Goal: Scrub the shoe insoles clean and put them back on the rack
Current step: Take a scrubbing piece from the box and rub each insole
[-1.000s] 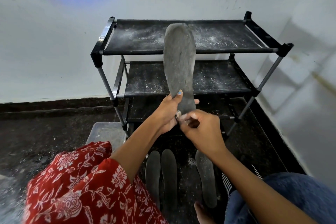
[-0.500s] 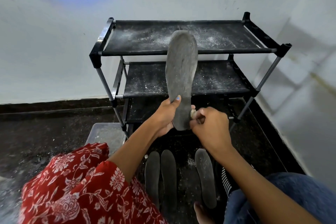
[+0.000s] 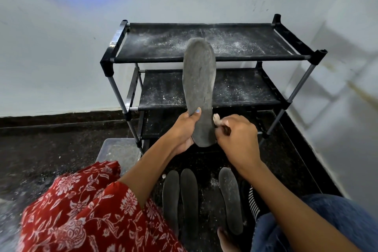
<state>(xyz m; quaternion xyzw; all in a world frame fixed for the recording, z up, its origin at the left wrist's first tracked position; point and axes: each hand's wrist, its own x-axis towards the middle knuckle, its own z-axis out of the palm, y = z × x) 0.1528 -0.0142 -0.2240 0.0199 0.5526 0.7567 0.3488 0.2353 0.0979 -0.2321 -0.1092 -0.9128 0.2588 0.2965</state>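
My left hand [image 3: 183, 129] grips the heel end of a dusty grey insole [image 3: 199, 80] and holds it upright in front of the black three-tier shoe rack [image 3: 114, 45]. My right hand [image 3: 238, 135] curls around a small brush [image 3: 217, 119], whose pale bristles touch the insole's right edge near the heel. Three more dark insoles lie flat on the floor below my arms: two side by side [image 3: 180, 196] and a single one [image 3: 230, 198] to their right.
White powder speckles the rack's fabric shelves and the dark floor. A clear plastic tub [image 3: 117, 149] sits on the floor left of the rack. White walls close in behind and to the right. My knees, in red floral cloth and blue denim, fill the bottom.
The insole has come down slightly in front of the rack. My right hand with the brush has shifted from the insole's heel face out to its right edge.
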